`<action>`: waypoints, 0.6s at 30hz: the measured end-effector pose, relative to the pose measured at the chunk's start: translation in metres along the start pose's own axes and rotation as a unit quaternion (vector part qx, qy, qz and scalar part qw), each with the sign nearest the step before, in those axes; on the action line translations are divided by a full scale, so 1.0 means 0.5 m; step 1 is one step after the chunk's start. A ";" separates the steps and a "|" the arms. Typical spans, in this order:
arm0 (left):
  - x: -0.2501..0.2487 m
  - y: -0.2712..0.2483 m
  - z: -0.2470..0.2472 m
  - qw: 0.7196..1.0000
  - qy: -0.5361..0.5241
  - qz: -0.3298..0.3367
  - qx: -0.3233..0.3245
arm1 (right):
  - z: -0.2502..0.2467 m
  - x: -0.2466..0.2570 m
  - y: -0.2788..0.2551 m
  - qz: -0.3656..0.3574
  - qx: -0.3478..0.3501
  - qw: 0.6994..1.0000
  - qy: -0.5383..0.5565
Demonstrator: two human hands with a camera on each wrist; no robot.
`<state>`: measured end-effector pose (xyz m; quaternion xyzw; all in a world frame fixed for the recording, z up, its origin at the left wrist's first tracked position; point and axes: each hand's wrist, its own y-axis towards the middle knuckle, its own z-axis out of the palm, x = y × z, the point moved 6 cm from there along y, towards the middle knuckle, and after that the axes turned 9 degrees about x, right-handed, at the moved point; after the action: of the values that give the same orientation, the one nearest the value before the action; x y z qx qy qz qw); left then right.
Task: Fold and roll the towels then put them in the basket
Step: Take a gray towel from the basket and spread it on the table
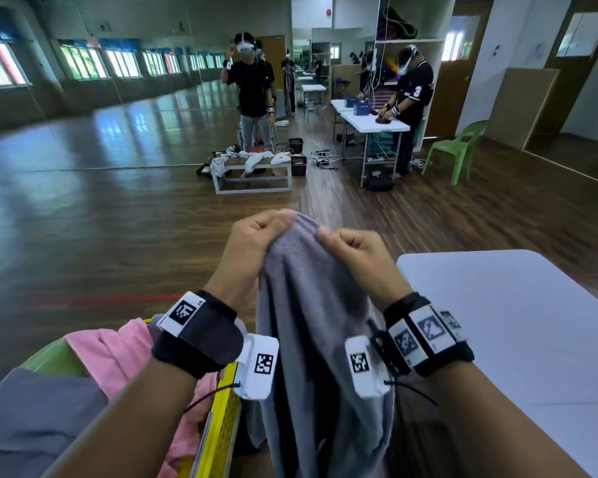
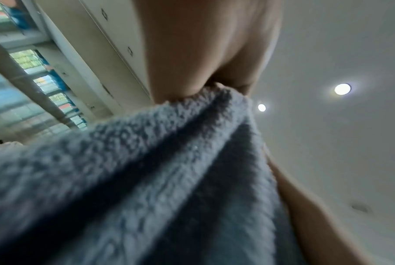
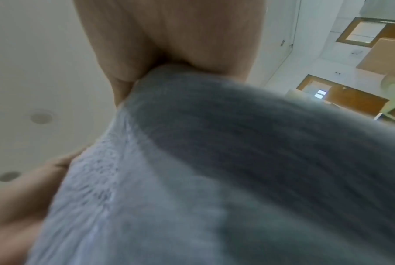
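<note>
A grey towel (image 1: 311, 322) hangs in the air in front of me, bunched at its top edge. My left hand (image 1: 259, 232) pinches that top edge on the left side. My right hand (image 1: 346, 246) pinches it just to the right, the two hands close together. Both wrist views look up at the ceiling past the grey towel (image 2: 169, 179), its fabric (image 3: 214, 179) filling the lower part of each. A yellow basket (image 1: 218, 422) stands at the lower left, with a pink towel (image 1: 118, 353) and another grey towel (image 1: 35, 422) lying in it.
A white table (image 1: 518, 326) is on my right, its near corner beside the hanging towel. Wooden floor stretches ahead. Further off are a low bench (image 1: 252, 170) with white cloths, other white tables, a green chair (image 1: 456, 146) and two people.
</note>
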<state>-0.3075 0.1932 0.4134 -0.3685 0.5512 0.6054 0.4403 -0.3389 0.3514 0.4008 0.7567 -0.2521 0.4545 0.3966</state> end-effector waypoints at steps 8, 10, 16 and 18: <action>0.043 -0.031 0.044 0.988 0.082 -0.076 0.110 | -0.031 0.044 0.020 -0.054 -0.061 0.997 0.012; 0.023 -0.014 0.000 0.999 -0.003 -0.033 0.033 | -0.015 0.009 0.006 -0.016 -0.020 1.000 -0.008; 0.052 -0.030 0.064 0.983 0.062 -0.082 0.150 | -0.028 0.056 0.027 -0.063 -0.046 0.997 -0.001; 0.037 -0.022 0.055 0.988 0.062 -0.067 0.129 | -0.029 0.064 0.034 -0.066 -0.034 0.997 -0.022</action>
<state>-0.3025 0.2227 0.3958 -0.3816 0.6249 0.4748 0.4883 -0.3439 0.3531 0.4397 0.7675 -0.2259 0.4018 0.4455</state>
